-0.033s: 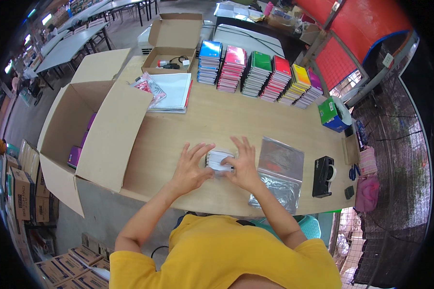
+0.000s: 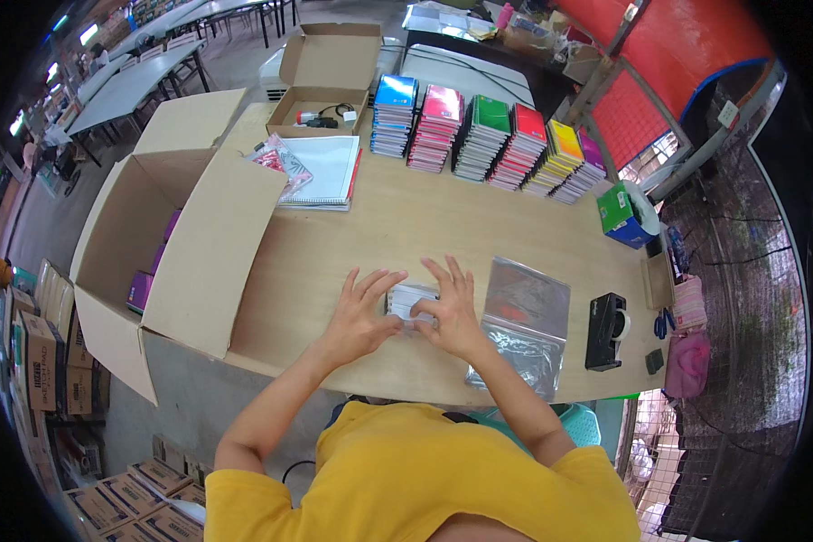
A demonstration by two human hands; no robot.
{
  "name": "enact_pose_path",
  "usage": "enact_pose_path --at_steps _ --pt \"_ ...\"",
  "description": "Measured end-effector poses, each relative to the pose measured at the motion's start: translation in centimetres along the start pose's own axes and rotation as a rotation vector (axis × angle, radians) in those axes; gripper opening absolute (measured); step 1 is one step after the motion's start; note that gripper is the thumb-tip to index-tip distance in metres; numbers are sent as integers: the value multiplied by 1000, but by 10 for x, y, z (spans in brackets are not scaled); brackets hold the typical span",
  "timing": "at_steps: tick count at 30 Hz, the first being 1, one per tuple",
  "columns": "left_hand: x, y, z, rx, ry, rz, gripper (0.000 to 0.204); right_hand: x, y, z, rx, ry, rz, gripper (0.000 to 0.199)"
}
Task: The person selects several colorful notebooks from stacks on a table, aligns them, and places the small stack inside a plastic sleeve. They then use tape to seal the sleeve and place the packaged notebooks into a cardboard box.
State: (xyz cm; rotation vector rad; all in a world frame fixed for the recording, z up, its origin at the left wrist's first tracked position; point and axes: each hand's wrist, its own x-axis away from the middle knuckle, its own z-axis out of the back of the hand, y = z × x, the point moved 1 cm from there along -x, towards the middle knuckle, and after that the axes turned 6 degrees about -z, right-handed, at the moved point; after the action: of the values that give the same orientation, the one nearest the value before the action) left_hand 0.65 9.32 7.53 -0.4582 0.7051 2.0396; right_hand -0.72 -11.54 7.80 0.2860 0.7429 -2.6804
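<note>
A small white-paged stack, seemingly notebooks, in a clear plastic bag (image 2: 410, 299) lies on the table between my hands. My left hand (image 2: 357, 313) is at its left, thumb and a finger closed at the bag's near edge, the other fingers raised and spread. At the right, my right hand (image 2: 452, 312) has its thumb and index finger bent together on the near part of the plastic, the remaining fingers lifted apart. What exactly lies between the pinched fingertips is too small to see. Flat clear plastic bags (image 2: 524, 316) lie just right of my right hand.
Colourful spiral notebook stacks (image 2: 483, 135) line the far side. An open cardboard box (image 2: 212, 257) with purple notebooks stands left. A black tape dispenser (image 2: 606, 331) and a green-blue box (image 2: 627, 215) are on the right. Behind are a shallow open carton (image 2: 327, 95) and larger notebooks (image 2: 321, 176).
My right thumb and index finger have shifted slightly down and left over the plastic, closer to my left thumb. Everything else looks the same.
</note>
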Motion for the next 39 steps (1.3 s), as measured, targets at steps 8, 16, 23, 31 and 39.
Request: enact_pose_path --at_steps 8,16,23,31,39 --pt "17 2 -20 323 291 225 74 -4 14 -9 -301 248 -104 16" --pt "56 -9 -132 899 333 598 128 57 83 -123 -1198 14 -355 130" --pt "49 -32 -130 1272 131 664 119 64 66 -132 -1036 -1 -338 140" --pt "60 27 -130 494 638 649 89 49 10 -10 -37 206 -19 67" --pt "55 37 -93 28 269 349 48 15 9 32 -233 384 -275 14"
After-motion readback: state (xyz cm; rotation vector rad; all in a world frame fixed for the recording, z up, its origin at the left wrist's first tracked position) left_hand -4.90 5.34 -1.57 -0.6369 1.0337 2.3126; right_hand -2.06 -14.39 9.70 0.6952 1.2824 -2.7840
